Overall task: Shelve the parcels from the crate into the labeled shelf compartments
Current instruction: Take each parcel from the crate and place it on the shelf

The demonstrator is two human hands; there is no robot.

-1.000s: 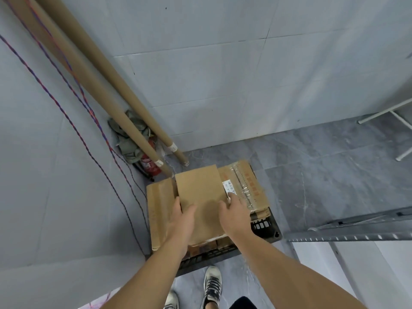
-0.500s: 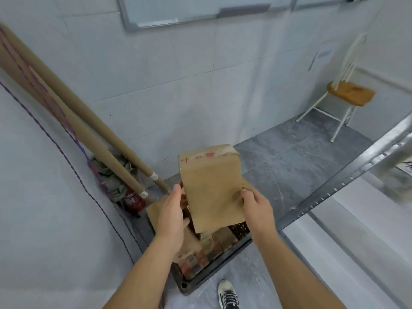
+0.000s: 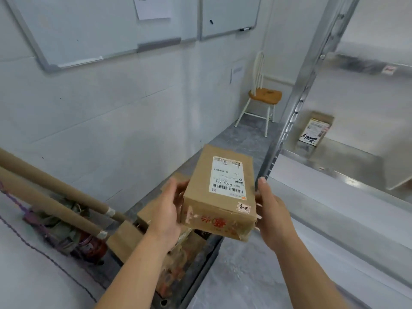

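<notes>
A brown cardboard parcel (image 3: pixel 220 192) with a white shipping label and a small handwritten sticker is held flat at chest height. My left hand (image 3: pixel 166 208) grips its left side and my right hand (image 3: pixel 270 208) grips its right side. Below them stands the dark crate (image 3: pixel 207 259) on the floor, with more cardboard parcels (image 3: pixel 133 233) in it. To the right rises the metal shelf (image 3: pixel 296 103); its white shelf board (image 3: pixel 334 197) runs along the right side. One parcel (image 3: pixel 315 130) lies on a shelf level further back.
Two long cardboard tubes (image 3: pixel 51 197) lean against the left wall above a red extinguisher (image 3: pixel 91 245) and a bundle of cloth. A wooden chair (image 3: pixel 262 97) stands in the far corner. Whiteboards (image 3: pixel 100 25) hang on the wall.
Both hands lifted the parcel out of the crate and turned it so its label faces up. My view rose from the crate towards the shelf and the chair.
</notes>
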